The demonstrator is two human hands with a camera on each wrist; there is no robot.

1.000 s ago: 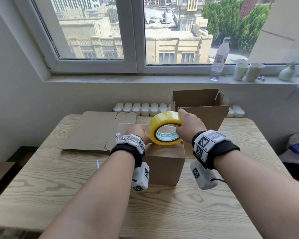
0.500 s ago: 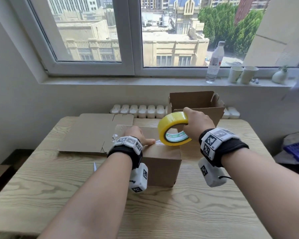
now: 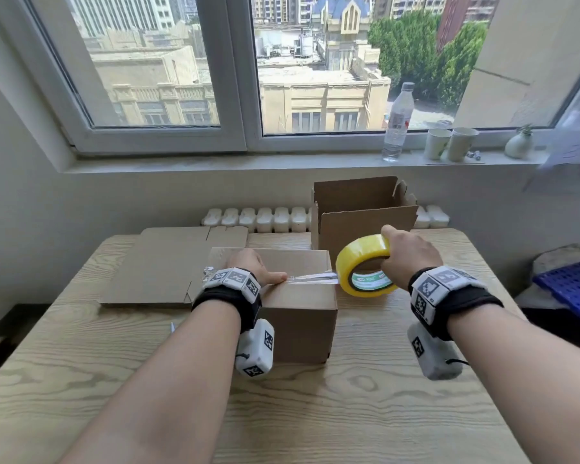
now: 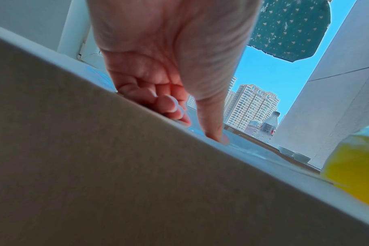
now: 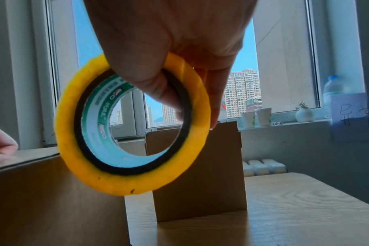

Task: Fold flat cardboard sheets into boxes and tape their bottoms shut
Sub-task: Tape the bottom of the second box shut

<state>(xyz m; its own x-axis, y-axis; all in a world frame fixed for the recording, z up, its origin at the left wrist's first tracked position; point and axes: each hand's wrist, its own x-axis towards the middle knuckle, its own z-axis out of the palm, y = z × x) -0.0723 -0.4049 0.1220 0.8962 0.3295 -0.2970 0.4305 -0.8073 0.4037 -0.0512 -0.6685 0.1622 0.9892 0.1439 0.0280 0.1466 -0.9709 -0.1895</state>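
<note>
Box (image 3: pixel 283 279) bottom: tape roll (image 3: pixel 362 266), gripped by right hand (image 3: pixel 409 256), now past the edge; left hand (image 3: pixel 252 266) thumb pins the strip—seam spanned.

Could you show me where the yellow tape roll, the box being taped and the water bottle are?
yellow tape roll (image 3: pixel 359 252), head view, on its yellow outer band.
box being taped (image 3: pixel 302 326), head view, on its front wall.
water bottle (image 3: pixel 396 123), head view, on its label.

Yellow tape roll (image 3: pixel 365 269), seemingly green-printed core.
</note>
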